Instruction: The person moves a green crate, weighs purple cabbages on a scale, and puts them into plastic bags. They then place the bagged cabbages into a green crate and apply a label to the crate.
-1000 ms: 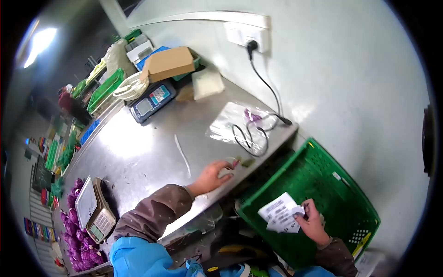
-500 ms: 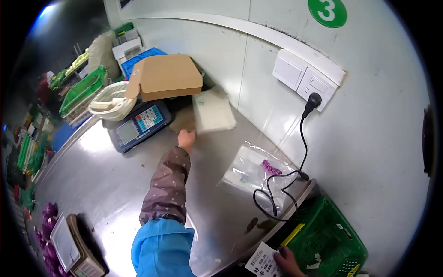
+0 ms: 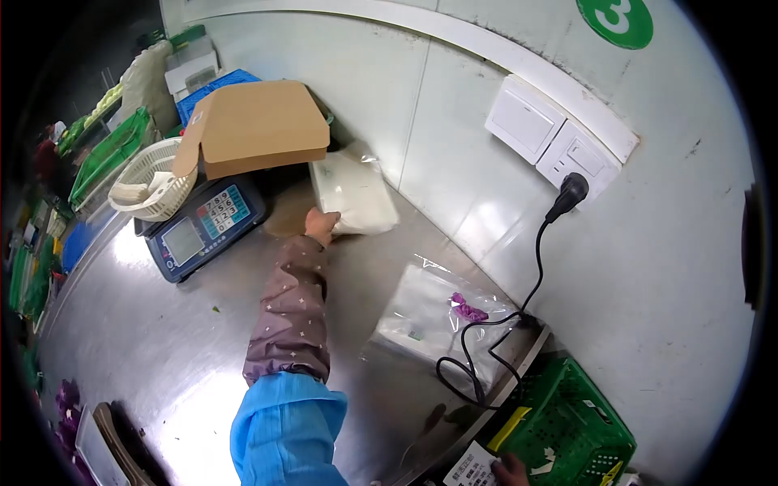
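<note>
My left hand (image 3: 322,225) reaches out at the centre, its thumb and fingers closed on the near left corner of a stack of clear plastic bags (image 3: 356,194). The stack lies against the wall, right of a cardboard box (image 3: 263,125). Left of that hand is a blue scale (image 3: 207,227) with a keypad and display. At the bottom right, my right hand (image 3: 509,470) grips the edge of a white printed label (image 3: 472,467), close to a green crate (image 3: 567,421); part of the hand is cut off by the frame.
On the metal table (image 3: 219,324) lies another plastic bag pack (image 3: 429,312) with a purple scrap (image 3: 468,308) on it. A black cable (image 3: 539,259) runs from the wall socket across it. White basket (image 3: 158,182) at upper left; second scale (image 3: 109,445) at lower left.
My left hand has moved onto the corner of the bag stack and closed on it. My right hand and the label have shifted slightly down. The camera view has moved a little.
</note>
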### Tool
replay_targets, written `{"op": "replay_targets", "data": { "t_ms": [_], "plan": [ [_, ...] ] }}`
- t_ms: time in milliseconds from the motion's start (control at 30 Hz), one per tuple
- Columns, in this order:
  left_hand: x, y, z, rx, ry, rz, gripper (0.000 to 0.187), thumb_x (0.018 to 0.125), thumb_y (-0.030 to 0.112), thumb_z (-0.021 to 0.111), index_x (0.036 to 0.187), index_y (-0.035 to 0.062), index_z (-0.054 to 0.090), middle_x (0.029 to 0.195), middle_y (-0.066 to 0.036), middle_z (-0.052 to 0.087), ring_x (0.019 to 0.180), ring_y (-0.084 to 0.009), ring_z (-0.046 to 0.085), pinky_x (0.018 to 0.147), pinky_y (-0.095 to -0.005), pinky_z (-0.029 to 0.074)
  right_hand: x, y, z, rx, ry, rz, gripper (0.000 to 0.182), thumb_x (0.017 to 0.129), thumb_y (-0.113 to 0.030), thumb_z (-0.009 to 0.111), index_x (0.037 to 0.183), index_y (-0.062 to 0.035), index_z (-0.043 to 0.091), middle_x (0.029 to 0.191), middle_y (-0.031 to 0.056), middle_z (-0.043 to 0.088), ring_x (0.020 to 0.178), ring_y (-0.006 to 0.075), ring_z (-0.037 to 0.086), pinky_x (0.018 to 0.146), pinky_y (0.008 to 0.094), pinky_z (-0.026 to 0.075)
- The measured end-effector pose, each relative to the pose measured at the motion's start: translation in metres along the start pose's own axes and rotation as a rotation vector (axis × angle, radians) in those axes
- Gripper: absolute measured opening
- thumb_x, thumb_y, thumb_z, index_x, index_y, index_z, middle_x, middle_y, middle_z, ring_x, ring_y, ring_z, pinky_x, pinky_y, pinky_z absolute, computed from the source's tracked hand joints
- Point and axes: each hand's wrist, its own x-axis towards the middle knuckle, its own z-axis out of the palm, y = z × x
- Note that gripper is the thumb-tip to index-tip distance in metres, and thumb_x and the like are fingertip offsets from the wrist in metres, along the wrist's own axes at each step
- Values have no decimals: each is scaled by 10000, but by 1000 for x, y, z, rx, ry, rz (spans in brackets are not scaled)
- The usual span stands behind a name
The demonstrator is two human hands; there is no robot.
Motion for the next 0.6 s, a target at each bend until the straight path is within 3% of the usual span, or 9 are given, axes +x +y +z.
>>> {"op": "replay_targets", "data": {
  "t_ms": [67,167,233,367,433,467,567,600],
  "plan": [
    [-37,40,2,-630,60,-160,422,718,92,623,1076,-49,448,988,-178,543,833,-310,574,681,-423,495,-3,-4,1,15,-21,25,320,852,-169,542,1099,21,467,943,65,540,795,114,514,650,244,441],
    [-84,65,-23,-740,33,-199,367,752,-30,545,1095,-37,415,1006,-165,514,874,-307,557,676,-455,503,-10,-8,3,40,-92,50,321,853,-168,539,1105,17,465,967,64,536,820,114,510,668,243,439],
    [-135,74,-49,-861,-33,-193,346,768,-22,541,1091,-22,415,1029,-168,506,909,-311,544,718,-454,504,-14,-2,3,50,-156,50,324,854,-167,536,1111,17,462,981,65,535,832,115,508,676,243,439],
    [-243,48,-111,-996,-243,-96,331,801,27,553,1112,31,439,998,-76,553,917,-205,562,796,-383,488,-28,-1,4,-28,-166,24,368,851,-172,541,1157,9,443,1040,81,516,887,131,495,732,257,433],
    [-304,25,-145,-936,-211,-142,322,810,48,559,1111,41,444,988,-54,565,927,-172,562,809,-350,479,-35,-2,4,-275,-194,-106,130,811,-111,514,890,-13,482,734,23,505,666,75,465,581,230,403],
    [-343,22,-163,-961,-240,-114,376,806,51,567,1154,56,423,1030,-53,555,945,-167,559,817,-326,470,-46,-5,9,-234,-209,-133,112,810,-116,493,854,-13,487,723,24,504,654,74,455,580,231,399],
    [-459,13,-204,-842,-57,-158,453,796,59,582,1205,67,387,1065,-55,542,964,-167,552,817,-312,469,-67,9,10,-44,-371,-109,85,806,-110,487,825,-30,467,698,15,487,619,69,457,550,222,386],
    [-491,2,-218,-783,-22,-173,525,783,82,604,1243,77,352,1088,-58,532,978,-165,545,820,-306,466,-67,21,7,-99,-425,-188,78,807,-106,479,822,-34,454,685,9,476,607,68,458,538,210,380]
  ]
}}
